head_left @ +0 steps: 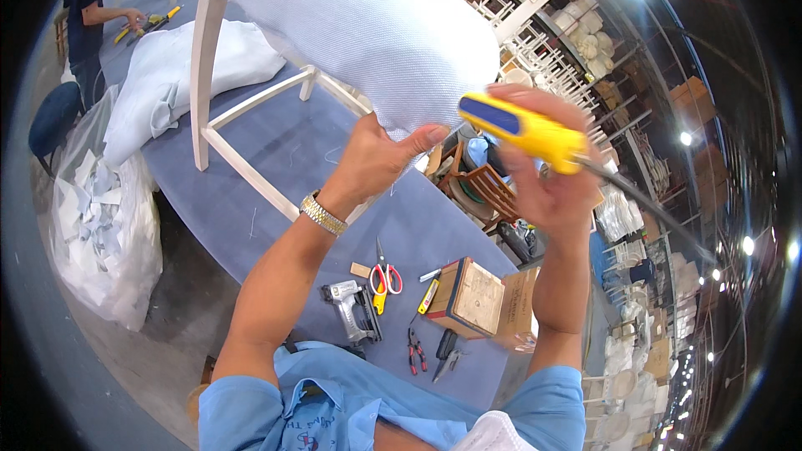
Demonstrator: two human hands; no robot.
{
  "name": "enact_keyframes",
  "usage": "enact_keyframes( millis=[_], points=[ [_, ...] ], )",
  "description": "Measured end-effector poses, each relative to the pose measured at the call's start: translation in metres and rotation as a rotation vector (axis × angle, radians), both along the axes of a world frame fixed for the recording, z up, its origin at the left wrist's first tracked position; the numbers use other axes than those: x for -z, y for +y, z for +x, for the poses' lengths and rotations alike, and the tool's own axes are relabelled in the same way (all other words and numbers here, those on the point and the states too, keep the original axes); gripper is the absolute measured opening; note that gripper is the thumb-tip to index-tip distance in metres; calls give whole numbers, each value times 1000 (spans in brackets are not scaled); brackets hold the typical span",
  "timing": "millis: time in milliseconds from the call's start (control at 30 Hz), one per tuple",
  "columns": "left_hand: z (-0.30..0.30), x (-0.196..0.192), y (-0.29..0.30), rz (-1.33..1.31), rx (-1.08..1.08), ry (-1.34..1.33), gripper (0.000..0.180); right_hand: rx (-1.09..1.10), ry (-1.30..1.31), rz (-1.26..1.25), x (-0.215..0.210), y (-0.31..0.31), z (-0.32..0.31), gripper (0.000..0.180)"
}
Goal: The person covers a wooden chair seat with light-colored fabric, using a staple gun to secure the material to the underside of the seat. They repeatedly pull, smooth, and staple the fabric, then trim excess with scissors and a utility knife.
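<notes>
A chair with light-blue woven fabric [376, 25] over its padded part and a pale wooden frame [203, 83] stands on the table in front of me. My left hand [376, 159] grips the fabric's lower edge, thumb on top and fingers curled underneath. Beside the padding's right corner, my right hand [543, 175], smeared by motion, is closed around a screwdriver [535, 134]. Its handle is yellow with a blue patch. The handle's butt points at the fabric, and the metal shaft runs out to the lower right.
On the blue-grey table [276, 150] lie a staple gun [352, 309], scissors [384, 278], a utility knife [428, 296], pliers [416, 351] and a wooden box [468, 296]. A clear bag of scraps [104, 234] stands left. Another person [88, 17] works at far left.
</notes>
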State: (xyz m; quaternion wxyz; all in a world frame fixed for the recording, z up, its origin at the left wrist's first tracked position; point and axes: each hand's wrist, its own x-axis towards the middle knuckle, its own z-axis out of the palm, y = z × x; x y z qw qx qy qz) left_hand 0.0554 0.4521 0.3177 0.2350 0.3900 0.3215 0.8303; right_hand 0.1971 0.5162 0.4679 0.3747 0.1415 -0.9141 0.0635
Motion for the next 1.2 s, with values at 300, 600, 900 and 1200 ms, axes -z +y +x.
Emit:
enact_keyframes(
  millis=[300, 600, 900, 1200],
  points=[
    [-10, 7, -6, -33, 113, 24, 63, -218, 161, 60, 11, -15, 15, 39],
    [-14, 9, -13, -41, 84, 145, 57, 106, 97, 530, 42, -16, 10, 46],
    [-35, 16, -20, -83, 227, 153, 67, 78, 153, 505, 82, -31, 4, 47],
    [-43, 33, -10, -149, 277, 234, 73, 15, 95, 492, 93, -65, 2, 35]
  ],
)
